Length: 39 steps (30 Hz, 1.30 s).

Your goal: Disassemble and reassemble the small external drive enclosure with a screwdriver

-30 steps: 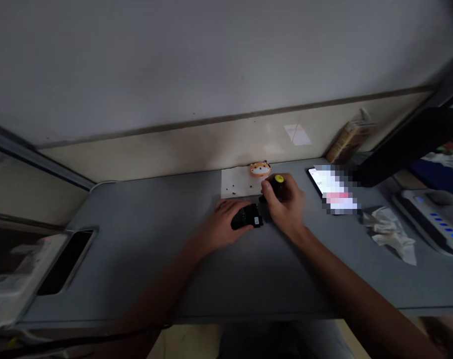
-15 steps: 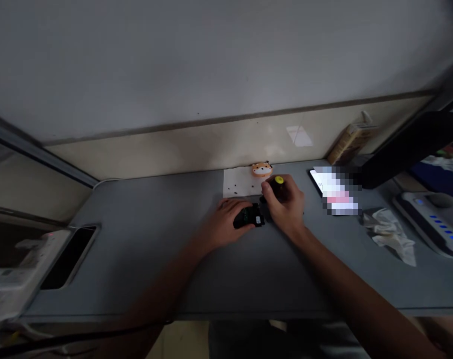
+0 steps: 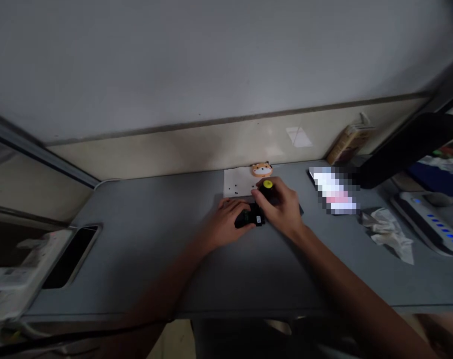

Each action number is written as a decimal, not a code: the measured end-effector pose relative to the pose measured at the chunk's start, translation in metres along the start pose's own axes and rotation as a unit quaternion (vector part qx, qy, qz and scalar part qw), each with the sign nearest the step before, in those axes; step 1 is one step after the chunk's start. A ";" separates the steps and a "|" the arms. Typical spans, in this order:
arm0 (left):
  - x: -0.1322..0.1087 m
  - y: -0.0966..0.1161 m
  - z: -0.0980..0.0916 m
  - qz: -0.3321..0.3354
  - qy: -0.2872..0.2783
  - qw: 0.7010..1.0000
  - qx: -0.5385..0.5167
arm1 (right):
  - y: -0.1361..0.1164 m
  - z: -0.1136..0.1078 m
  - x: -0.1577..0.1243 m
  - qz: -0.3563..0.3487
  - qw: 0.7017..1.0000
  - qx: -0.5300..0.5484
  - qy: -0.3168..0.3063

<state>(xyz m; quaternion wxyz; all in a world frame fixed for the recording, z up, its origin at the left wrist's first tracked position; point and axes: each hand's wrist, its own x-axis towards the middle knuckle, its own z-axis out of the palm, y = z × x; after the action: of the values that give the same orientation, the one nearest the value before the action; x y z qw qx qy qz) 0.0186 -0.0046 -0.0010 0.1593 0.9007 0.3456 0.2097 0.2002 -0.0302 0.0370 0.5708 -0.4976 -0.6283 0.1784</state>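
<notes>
My left hand (image 3: 226,223) lies on the desk, its fingers and thumb closed around a black device (image 3: 254,213) with a small white label and what looks like a circuit board. In my right hand (image 3: 284,208) is a screwdriver (image 3: 267,185), upright, with a dark handle and a yellow end cap. Its tip is hidden, over or just beside the device's right part. Just behind them, a sheet of white paper (image 3: 235,178) bears several tiny dark bits, probably screws (image 3: 236,193). An orange and white animal-face case (image 3: 262,169) sits at the paper's back right corner.
On the right are a lit phone (image 3: 333,194), crumpled tissue (image 3: 388,234), a power strip with blue lights (image 3: 431,222) and a drink carton (image 3: 349,143). A dark phone (image 3: 71,257) lies left beside a white power strip (image 3: 34,279). A wall closes off the back.
My right hand and the screwdriver have shifted a little to the left, over the device. A dark edge now shows to the right of that hand. My left hand stays put.
</notes>
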 end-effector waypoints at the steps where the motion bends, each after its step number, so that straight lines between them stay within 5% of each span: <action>1: 0.000 -0.001 0.001 -0.001 0.001 1.000 0.002 | -0.001 -0.001 0.000 -0.002 1.000 -0.003 -0.012; 8: -0.001 -0.004 0.004 0.007 0.003 1.000 0.008 | -0.003 -0.004 0.002 -0.004 0.997 -0.003 -0.083; 18: -0.004 -0.008 0.002 0.046 0.009 0.999 0.018 | -0.001 0.003 0.010 0.014 0.997 0.072 0.030; 25: -0.004 -0.011 -0.001 0.065 -0.006 0.998 0.016 | 0.004 0.004 0.012 0.114 0.953 0.276 -0.053; 29: -0.004 -0.012 -0.003 0.064 -0.012 0.998 0.010 | 0.005 0.004 0.015 0.154 0.912 0.378 -0.051; 39: 0.001 -0.004 0.006 0.030 -0.002 0.999 0.013 | -0.002 -0.007 0.018 0.196 0.901 0.386 -0.019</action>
<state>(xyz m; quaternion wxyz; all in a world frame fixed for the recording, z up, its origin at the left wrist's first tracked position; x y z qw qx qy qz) 0.0199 -0.0020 -0.0083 0.1423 0.9129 0.3210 0.2082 0.2086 -0.0185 0.0499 0.6599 -0.3476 -0.4108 0.5244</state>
